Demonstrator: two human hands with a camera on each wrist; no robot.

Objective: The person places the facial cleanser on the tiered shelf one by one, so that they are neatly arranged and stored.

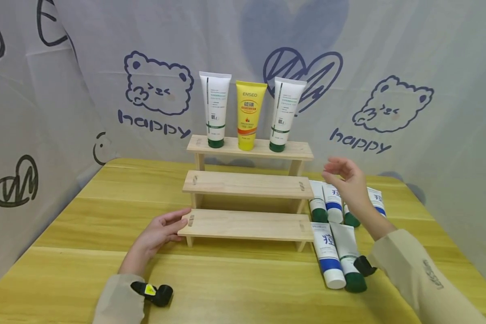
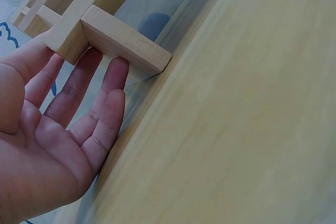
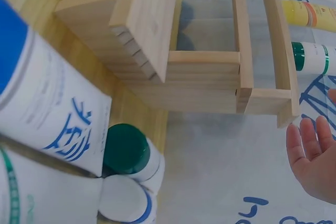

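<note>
A three-tier wooden stand (image 1: 247, 225) sits on the table. My left hand (image 1: 159, 231) touches the left end of its lowest tier, fingers loosely bent; in the left wrist view this hand (image 2: 68, 114) has fingertips against the wood beside a leg. My right hand (image 1: 350, 184) hovers in the air right of the stand, fingers slightly bent and holding nothing. On the top tier stand a white tube (image 1: 216, 108), a yellow tube (image 1: 249, 114) and another white tube (image 1: 286, 112), all caps down. The two lower tiers carry nothing.
Several white tubes lie right of the stand, among them a blue-banded tube (image 1: 326, 252) and a green-capped tube (image 1: 347, 245). My right hand and forearm partly cover the back row. A printed cloth (image 1: 235, 36) hangs behind the wooden table (image 1: 227, 288).
</note>
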